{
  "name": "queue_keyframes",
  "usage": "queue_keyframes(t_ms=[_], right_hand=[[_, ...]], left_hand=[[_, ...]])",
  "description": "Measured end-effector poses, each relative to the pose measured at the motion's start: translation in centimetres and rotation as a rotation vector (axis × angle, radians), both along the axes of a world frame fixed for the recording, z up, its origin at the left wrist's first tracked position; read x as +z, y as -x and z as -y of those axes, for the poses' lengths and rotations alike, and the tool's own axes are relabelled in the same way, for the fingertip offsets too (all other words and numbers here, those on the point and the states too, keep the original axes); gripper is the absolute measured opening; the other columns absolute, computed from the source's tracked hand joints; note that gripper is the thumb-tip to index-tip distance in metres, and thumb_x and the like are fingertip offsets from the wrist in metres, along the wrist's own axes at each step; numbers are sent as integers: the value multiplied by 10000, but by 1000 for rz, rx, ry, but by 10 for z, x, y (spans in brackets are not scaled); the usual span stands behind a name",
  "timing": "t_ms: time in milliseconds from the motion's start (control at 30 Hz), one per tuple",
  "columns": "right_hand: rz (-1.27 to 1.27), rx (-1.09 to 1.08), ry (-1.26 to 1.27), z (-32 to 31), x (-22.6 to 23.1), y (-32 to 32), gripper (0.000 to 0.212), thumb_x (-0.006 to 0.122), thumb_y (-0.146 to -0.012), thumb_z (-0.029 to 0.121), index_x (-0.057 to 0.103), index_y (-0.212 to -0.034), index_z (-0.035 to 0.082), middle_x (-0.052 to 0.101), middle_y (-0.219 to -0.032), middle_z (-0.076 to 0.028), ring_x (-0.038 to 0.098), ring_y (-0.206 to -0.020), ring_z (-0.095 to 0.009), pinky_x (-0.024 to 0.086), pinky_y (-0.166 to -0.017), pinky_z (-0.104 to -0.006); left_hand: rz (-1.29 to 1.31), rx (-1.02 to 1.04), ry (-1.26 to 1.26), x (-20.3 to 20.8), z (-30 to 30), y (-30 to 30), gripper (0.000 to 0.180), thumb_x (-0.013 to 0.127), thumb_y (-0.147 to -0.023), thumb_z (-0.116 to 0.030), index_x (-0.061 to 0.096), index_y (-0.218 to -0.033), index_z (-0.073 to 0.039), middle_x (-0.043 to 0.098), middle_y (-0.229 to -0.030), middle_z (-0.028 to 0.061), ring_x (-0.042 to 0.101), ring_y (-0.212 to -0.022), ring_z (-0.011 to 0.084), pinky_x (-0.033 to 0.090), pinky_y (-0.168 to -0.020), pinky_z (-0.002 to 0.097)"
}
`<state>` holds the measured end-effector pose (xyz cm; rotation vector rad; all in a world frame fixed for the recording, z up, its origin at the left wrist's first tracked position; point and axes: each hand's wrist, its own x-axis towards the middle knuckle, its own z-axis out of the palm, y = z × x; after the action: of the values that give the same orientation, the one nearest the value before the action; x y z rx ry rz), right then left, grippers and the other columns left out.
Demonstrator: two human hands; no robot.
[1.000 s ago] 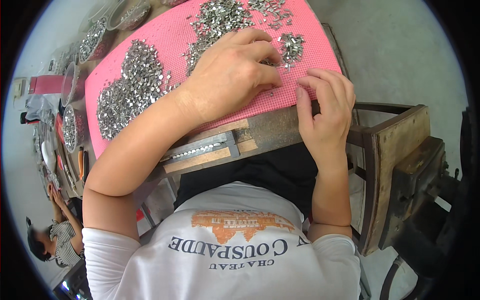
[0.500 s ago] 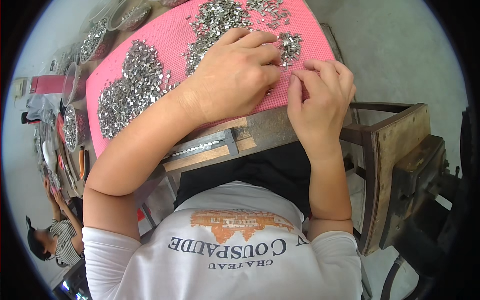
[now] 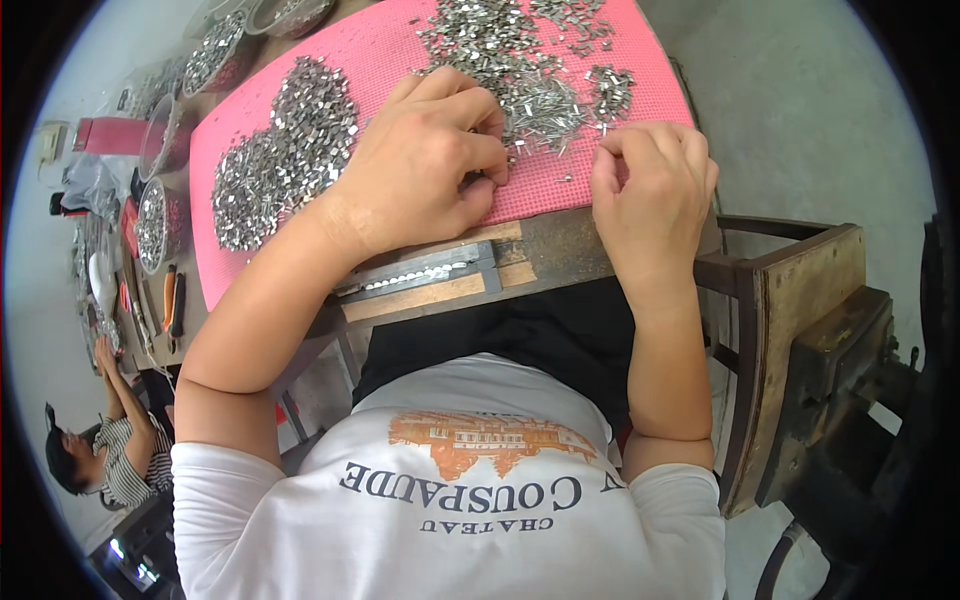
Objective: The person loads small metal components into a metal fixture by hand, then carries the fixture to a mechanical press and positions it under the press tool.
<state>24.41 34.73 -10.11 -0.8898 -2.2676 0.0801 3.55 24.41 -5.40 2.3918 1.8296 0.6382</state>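
Observation:
A pink mat (image 3: 560,180) lies on the workbench, strewn with small shiny metal pieces. One heap (image 3: 280,150) sits at its left, a looser spread (image 3: 520,70) at its far middle. My left hand (image 3: 425,165) rests knuckles up on the mat, fingers curled at the near edge of the loose spread; what they pinch is hidden. My right hand (image 3: 650,190) is at the mat's near right edge, fingers bent together over a few pieces; I cannot see what it holds.
A narrow metal tray (image 3: 420,278) with a row of small pieces lies on the bench's wooden edge. Bowls of metal parts (image 3: 155,215) and hand tools (image 3: 172,300) stand at the left. Another person (image 3: 100,450) sits at lower left. A wooden frame (image 3: 800,330) stands to my right.
My right hand has moved up from the bench edge onto the mat's near right corner. My left hand's fingers have curled in tighter among the loose pieces.

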Motion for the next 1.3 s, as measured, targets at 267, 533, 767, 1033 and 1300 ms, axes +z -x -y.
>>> queue_keyframes(t_ms=[267, 533, 767, 1033, 1300], right_hand=[[-313, 485, 466, 36, 14, -3, 102, 654, -921, -10, 610, -999, 39, 637, -994, -128, 607, -937, -345, 478, -854, -429], [-268, 701, 506, 69, 5, 11, 142, 670, -876, -14, 611, -996, 34, 642, -992, -111, 618, -928, -324, 471, -853, -434], [-263, 682, 472, 72, 1, 11, 209, 696, -837, -29, 609, -1010, 48, 645, -990, -96, 624, -896, -316, 476, -821, -428], [-226, 665, 402, 73, 1, 14, 253, 716, -804, -47, 607, -1010, 49, 644, -991, -98, 623, -877, -318, 482, -798, -426], [-194, 652, 327, 72, 1, 13, 288, 737, -774, -46, 622, -1020, 49, 646, -1009, -96, 634, -896, -312, 488, -794, -423]], left_hand=[[-57, 11, -79, 3, 10, -4, 140, 738, -753, -118, 730, -892, -121, 661, -1045, 31, 585, -1110, 283, 438, -961, 430], [164, 154, 52, 13, 60, -3, 84, 710, -825, -59, 677, -895, -94, 667, -956, 43, 598, -971, 276, 423, -895, 404], [303, 282, 75, -2, 99, -22, 121, 740, -751, -32, 703, -852, -87, 710, -935, 39, 645, -890, 239, 441, -825, 376], [365, 337, -12, -13, 103, -26, 135, 733, -743, -25, 711, -860, -91, 717, -912, 37, 649, -852, 234, 434, -804, 365], [319, 350, -65, -16, 100, -30, 163, 727, -728, -7, 702, -859, -100, 706, -896, 26, 641, -842, 232, 431, -798, 369]])
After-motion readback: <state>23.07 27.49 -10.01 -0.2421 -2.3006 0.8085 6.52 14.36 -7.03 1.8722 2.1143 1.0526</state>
